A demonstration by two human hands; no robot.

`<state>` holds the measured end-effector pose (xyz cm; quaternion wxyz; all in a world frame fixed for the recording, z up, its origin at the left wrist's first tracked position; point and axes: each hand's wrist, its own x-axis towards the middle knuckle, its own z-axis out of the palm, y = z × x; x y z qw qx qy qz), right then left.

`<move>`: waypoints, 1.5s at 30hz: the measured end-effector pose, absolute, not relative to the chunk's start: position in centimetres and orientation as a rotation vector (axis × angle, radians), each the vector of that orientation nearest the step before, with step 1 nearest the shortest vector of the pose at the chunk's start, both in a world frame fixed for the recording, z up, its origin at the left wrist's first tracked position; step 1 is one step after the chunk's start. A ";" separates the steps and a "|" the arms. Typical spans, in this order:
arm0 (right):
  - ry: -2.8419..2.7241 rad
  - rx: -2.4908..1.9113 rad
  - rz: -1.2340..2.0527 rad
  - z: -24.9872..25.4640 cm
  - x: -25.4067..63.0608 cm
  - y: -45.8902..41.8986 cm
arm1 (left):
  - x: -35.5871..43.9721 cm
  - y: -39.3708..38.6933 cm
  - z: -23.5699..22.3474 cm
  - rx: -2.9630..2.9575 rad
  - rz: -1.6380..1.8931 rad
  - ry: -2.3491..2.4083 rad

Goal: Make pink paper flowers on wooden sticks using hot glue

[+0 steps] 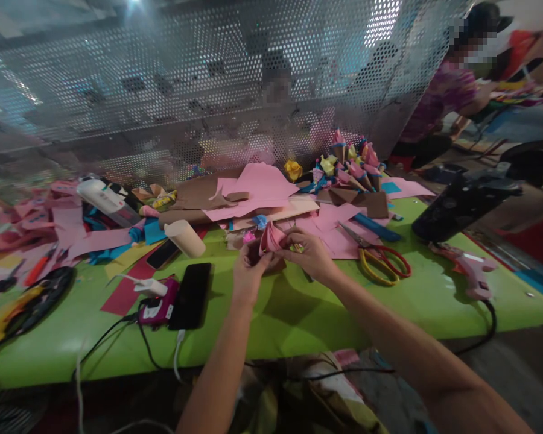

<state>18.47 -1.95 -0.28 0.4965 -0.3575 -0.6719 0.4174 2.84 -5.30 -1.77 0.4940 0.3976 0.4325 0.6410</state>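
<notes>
Between my two hands, above the middle of the green table, is a pink folded paper piece [271, 237] with layered pleats opening upward. My left hand [250, 265] is closed around its lower left side, where some brown paper also shows. From the right, the fingers of my right hand [308, 253] pinch the pink folds. Just behind lie a small blue crumpled paper [259, 221] and a bright pink one [248, 236]. Scissors with yellow and red handles [382, 265] rest to the right of my right hand.
A black phone [190, 295] and a magenta power adapter [159, 304] with cables lie left. A pink glue gun [475, 271] and black cylinder [464, 202] stand right. Finished paper flowers [350, 163] and pink sheets [257, 190] pile up before the perforated metal panel [185, 90]. A person [452, 90] sits beyond.
</notes>
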 end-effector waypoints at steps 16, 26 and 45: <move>-1.516 -0.777 1.056 -0.4 18.5 -1.7 | 2.6 -4.8 -2.0 0.627 1.568 0.961; -1.667 -0.786 0.888 -0.7 18.4 -2.1 | 2.8 -5.0 -1.7 0.839 1.651 1.069; -1.579 -0.822 1.024 -0.4 18.9 -1.5 | 2.7 -5.2 -1.6 0.665 1.524 0.934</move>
